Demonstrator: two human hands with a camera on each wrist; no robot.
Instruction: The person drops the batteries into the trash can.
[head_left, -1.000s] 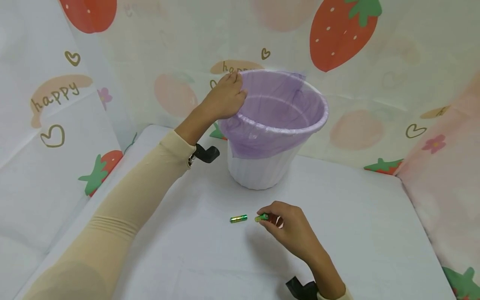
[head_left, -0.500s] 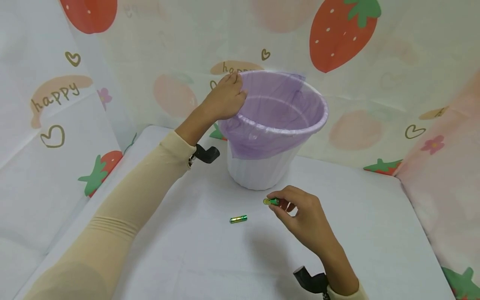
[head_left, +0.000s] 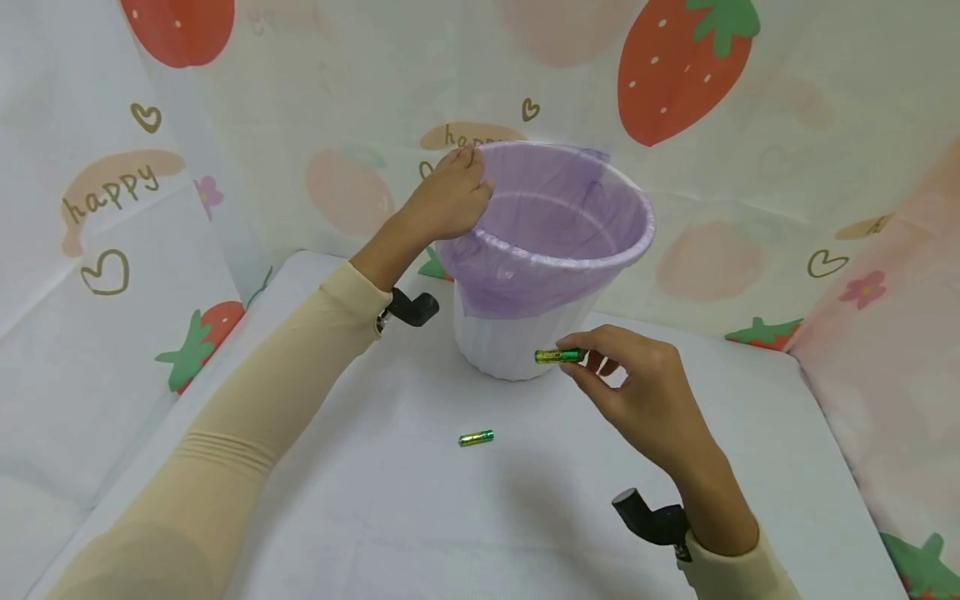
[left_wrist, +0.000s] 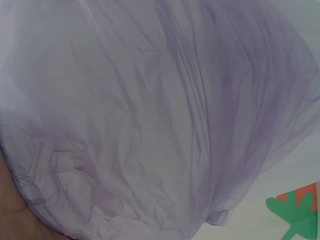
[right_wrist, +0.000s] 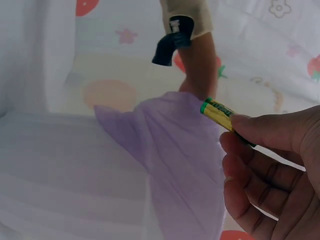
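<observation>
A white trash bin (head_left: 517, 342) stands tilted slightly on the table, lined with a purple plastic bag (head_left: 525, 287) folded over its rim. My left hand (head_left: 450, 196) grips the left side of that rim; some of its fingers are hidden. In the left wrist view the bag (left_wrist: 140, 110) fills most of the picture, with a bit of the hand at the lower left. Between thumb and fingertips, my right hand (head_left: 637, 383) pinches a green and gold battery (head_left: 558, 356), held up in front of the bin's lower right side. Another such battery (head_left: 476, 438) lies on the table.
The table (head_left: 360, 508) wears a white cloth. Behind it and at both sides hang curtains (head_left: 712, 183) printed with strawberries and hearts. Black camera mounts (head_left: 652, 521) sit on both wrists.
My right hand has risen from the table with the battery, moving forward and to the right towards the bin. The left hand, bin and other battery stay where they were.
</observation>
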